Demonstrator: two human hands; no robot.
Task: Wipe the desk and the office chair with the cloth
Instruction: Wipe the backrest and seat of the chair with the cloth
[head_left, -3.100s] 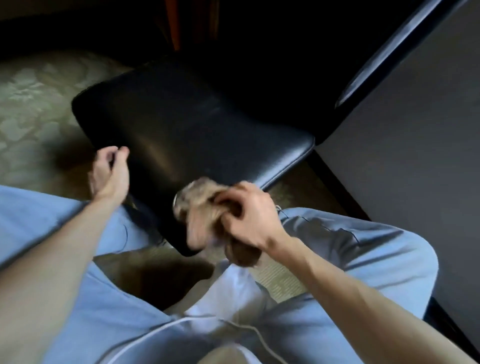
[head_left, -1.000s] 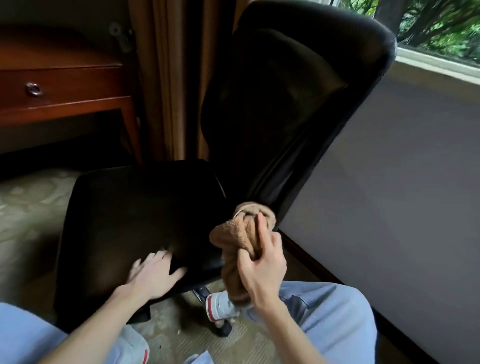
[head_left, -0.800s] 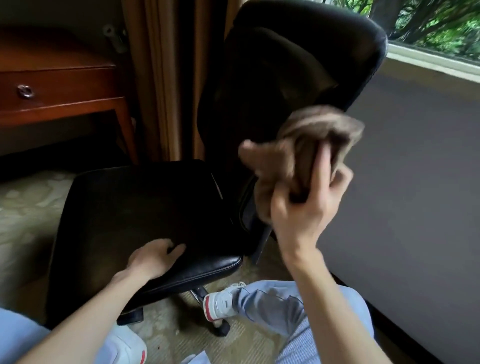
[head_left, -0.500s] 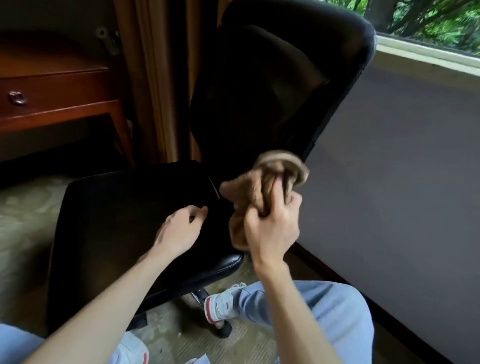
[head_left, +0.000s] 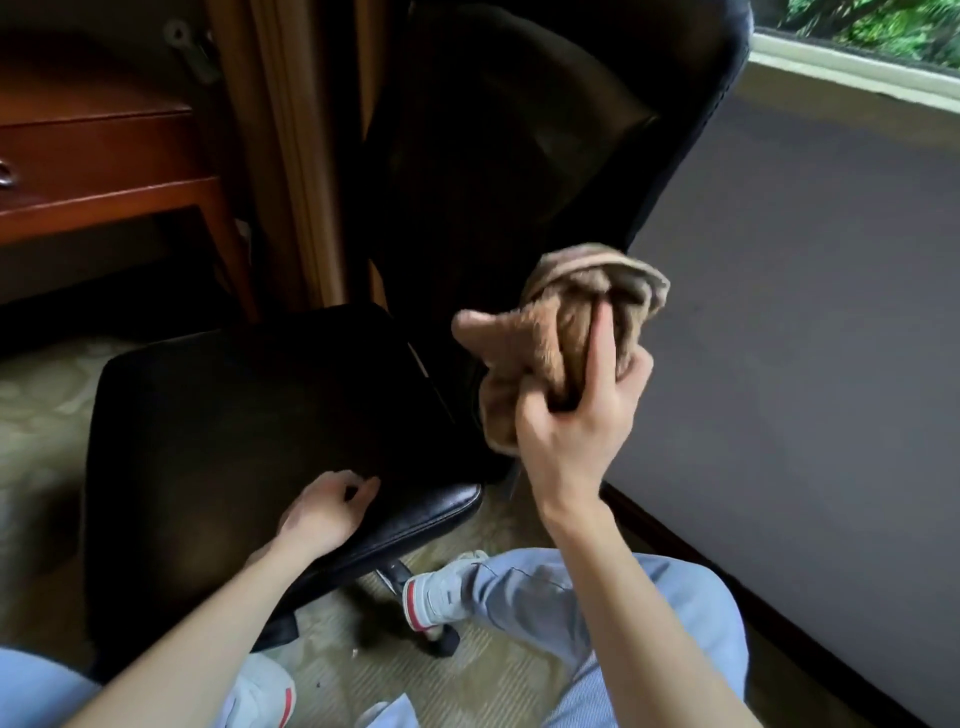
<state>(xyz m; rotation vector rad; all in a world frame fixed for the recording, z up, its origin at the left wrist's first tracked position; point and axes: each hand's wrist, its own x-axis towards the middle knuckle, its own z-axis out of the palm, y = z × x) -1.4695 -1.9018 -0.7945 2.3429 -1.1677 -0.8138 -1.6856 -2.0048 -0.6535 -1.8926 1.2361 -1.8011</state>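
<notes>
Clenching the bunched brown cloth in the fingers of the right hand, beside the office chair's backrest; resting the left hand, loosely curled, on the seat. Risks swivelling it away under hard wiping.

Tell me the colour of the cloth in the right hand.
Light brown, a fuzzy tan cloth, bunched in the right hand; the head view shows it clearly.

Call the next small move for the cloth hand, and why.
Probably press the cloth against the black backrest and stroke along it. The right hand grips the bunched brown cloth right by the backrest's lower edge, and the left hand rests on the seat, seemingly steadying it.
</notes>
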